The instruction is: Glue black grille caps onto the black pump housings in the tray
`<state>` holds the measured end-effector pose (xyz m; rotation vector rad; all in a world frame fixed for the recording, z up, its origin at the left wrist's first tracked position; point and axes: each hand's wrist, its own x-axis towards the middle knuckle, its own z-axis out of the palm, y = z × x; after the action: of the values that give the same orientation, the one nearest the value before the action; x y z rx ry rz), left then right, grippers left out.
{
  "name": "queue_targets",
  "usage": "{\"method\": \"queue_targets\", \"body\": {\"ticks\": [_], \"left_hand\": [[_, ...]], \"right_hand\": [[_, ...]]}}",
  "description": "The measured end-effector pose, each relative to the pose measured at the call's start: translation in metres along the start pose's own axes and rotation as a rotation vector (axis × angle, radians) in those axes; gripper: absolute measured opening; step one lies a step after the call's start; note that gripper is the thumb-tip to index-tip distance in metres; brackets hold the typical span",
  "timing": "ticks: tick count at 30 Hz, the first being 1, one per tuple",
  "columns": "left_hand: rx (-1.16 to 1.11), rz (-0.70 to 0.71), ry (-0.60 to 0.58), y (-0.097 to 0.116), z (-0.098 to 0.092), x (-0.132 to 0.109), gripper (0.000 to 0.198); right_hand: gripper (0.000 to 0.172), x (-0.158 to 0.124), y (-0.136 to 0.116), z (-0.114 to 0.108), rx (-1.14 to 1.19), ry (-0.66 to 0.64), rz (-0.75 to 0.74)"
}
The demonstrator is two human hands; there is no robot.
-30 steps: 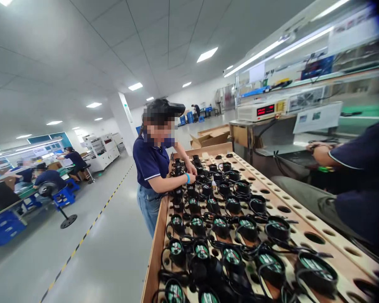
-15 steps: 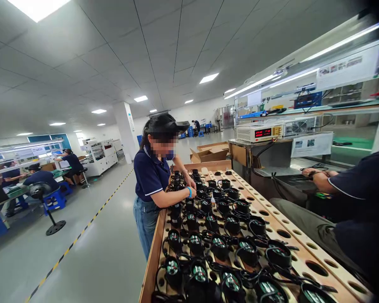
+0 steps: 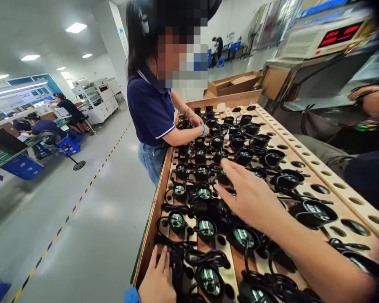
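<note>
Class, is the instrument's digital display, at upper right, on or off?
On: the digital display shows lit red digits.

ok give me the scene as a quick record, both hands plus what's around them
left hand: near the left wall of the wooden tray, by black cables; grip unclear
right hand: fingers spread over the rows, nothing visible in its grasp
tray contents: rows of round black housings, many showing green circuit boards
co-worker: standing at the tray's left side, both hands among the farther housings
bottle: small, pale tip, among the housings
instrument: upper right, red display lit
</note>
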<state>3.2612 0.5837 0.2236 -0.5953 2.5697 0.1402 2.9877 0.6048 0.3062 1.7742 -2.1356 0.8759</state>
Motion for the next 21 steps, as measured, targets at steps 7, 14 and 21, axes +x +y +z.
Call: {"method": "queue_targets", "body": {"ticks": [7, 14, 21], "left_hand": [[-0.042, 0.018, 0.057, -0.001, -0.023, -0.020, 0.039], [-0.019, 0.071, 0.142, -0.007, 0.003, -0.015, 0.039], [0.104, 0.124, 0.324, -0.008, 0.062, -0.001, 0.045]], "right_hand": [[0.050, -0.120, -0.075, 0.055, -0.023, -0.288, -0.613], [0.030, -0.140, -0.080, 0.085, 0.022, -0.107, -0.571], [0.030, -0.150, -0.083, 0.092, -0.033, -0.151, -0.601]]}}
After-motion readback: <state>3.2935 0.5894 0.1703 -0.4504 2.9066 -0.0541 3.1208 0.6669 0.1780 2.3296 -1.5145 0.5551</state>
